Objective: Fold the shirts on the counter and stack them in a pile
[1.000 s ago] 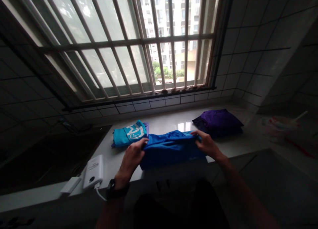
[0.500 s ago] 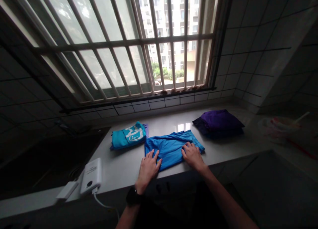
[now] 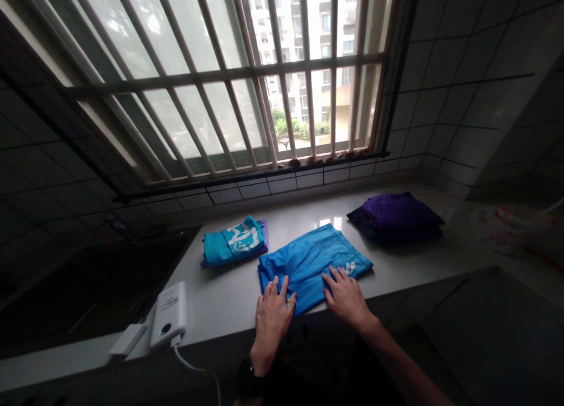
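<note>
**Layout, left to right.** A pale stone countertop (image 3: 215,306) runs beneath a window with a pale barred grille (image 3: 220,77). At the far left, a dark recessed unit (image 3: 88,277) is set into the counter. It may be a sink or a hob; the view is too dark to tell which, or to identify its contents. Near its edge lie a white rectangular power bank (image 3: 168,314), with a white cable (image 3: 189,366) leading from its near end over the counter front, and a small white block (image 3: 127,339) just beside it.

Next is a folded teal shirt with a white print (image 3: 233,242), with a purple fabric edge (image 3: 264,232) showing beneath its right side.

**Hands and work item.** A bright blue folded garment (image 3: 308,265) lies flat and slightly diagonal on the counter, just right of the shirt and near the front edge. The left hand (image 3: 273,324), with a black wrist strap (image 3: 249,379), rests palm down on the garment's near left corner with fingers spread. The right hand (image 3: 346,297) rests the same way on its near right portion. Neither hand pinches the cloth.

**Right side.** A folded purple-and-navy fabric stack (image 3: 396,218) sits apart from the garment. Further right, a pale translucent object (image 3: 513,227) is too blurred to identify.
</note>
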A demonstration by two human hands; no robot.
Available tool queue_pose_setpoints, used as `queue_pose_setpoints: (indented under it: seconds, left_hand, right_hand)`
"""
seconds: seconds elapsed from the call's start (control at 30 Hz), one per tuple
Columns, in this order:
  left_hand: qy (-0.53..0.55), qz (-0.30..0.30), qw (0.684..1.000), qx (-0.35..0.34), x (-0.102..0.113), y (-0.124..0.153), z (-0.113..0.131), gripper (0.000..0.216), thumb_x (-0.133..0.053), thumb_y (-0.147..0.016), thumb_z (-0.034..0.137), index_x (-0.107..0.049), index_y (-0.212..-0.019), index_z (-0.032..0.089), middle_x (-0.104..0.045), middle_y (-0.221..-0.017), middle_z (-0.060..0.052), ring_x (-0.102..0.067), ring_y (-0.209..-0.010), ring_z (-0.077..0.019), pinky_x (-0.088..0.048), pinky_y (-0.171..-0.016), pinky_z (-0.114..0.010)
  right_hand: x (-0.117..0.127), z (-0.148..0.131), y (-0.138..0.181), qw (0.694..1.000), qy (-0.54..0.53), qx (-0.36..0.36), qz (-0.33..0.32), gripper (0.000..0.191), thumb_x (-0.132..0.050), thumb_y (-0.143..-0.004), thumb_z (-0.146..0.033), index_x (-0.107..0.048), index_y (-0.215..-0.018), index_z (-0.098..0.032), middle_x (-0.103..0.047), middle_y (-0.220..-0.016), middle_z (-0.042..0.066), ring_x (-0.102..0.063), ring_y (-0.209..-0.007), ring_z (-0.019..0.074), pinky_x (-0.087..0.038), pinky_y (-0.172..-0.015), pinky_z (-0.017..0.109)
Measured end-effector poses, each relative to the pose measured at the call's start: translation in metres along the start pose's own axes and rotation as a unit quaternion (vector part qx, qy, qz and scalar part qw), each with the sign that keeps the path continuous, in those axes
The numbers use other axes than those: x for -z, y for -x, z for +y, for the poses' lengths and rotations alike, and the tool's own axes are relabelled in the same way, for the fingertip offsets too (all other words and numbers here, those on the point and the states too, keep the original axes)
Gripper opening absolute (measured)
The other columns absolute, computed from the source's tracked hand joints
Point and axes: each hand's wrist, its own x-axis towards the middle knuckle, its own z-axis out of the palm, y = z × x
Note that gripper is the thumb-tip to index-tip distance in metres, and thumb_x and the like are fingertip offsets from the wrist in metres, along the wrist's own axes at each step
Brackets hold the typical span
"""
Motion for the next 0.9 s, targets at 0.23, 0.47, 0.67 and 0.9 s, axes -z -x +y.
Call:
queue_pose_setpoints:
  seconds: [0.23, 0.47, 0.67, 0.9]
  left_hand:
    - [0.083, 0.014, 0.996, -0.028, 0.016, 0.037, 0.013, 0.061, -0.054, -0.095, 0.049, -0.054, -0.147, 0.017, -0.072, -0.115, -0.016, -0.067, -0.103, -0.0301, -0.054, -0.090, -0.045]
    - [0.071, 0.017, 0.983, -0.168, 0.004, 0.045, -0.036, 0.082, -0.075, -0.077, 0.024, -0.045, -0.153, 0.031, -0.050, -0.156, -0.011, -0.048, -0.140, -0.0329, -0.043, -0.111, -0.048]
    - [0.057, 0.020, 0.976, -0.209, -0.002, 0.043, -0.047, 0.069, -0.049, -0.085, -0.002, -0.055, -0.145, 0.033, -0.065, -0.140, -0.008, -0.062, -0.125, -0.0247, -0.051, -0.101, -0.040]
    - [0.197, 0.018, 0.964, -0.180, 0.044, 0.025, -0.072, 0.048, -0.052, -0.086, 0.008, -0.066, -0.127, 0.028, -0.077, -0.109, -0.007, -0.072, -0.099, -0.0233, -0.057, -0.088, -0.036]
  right_hand:
    - [0.011, 0.044, -0.041, 0.988, -0.089, 0.125, -0.024, 0.051, -0.046, -0.088, -0.004, -0.068, -0.130, -0.022, -0.057, -0.149, 0.011, -0.046, -0.144, 0.0286, -0.037, -0.117, 0.056]
    - [0.015, 0.040, 0.026, 0.964, -0.140, 0.219, -0.050, 0.084, -0.060, -0.065, -0.005, -0.053, -0.147, -0.021, -0.053, -0.152, 0.014, -0.049, -0.140, 0.0306, -0.039, -0.116, 0.051]
    - [-0.026, 0.031, 0.056, 0.977, -0.055, 0.195, 0.065, 0.081, -0.047, -0.074, 0.006, -0.051, -0.148, -0.027, -0.047, -0.158, 0.011, -0.039, -0.148, 0.0285, -0.028, -0.120, 0.058]
    - [-0.006, 0.023, 0.046, 0.952, -0.196, 0.193, 0.132, 0.031, -0.050, -0.083, -0.005, -0.071, -0.098, -0.022, -0.073, -0.095, 0.006, -0.068, -0.089, 0.0211, -0.054, -0.083, 0.034]
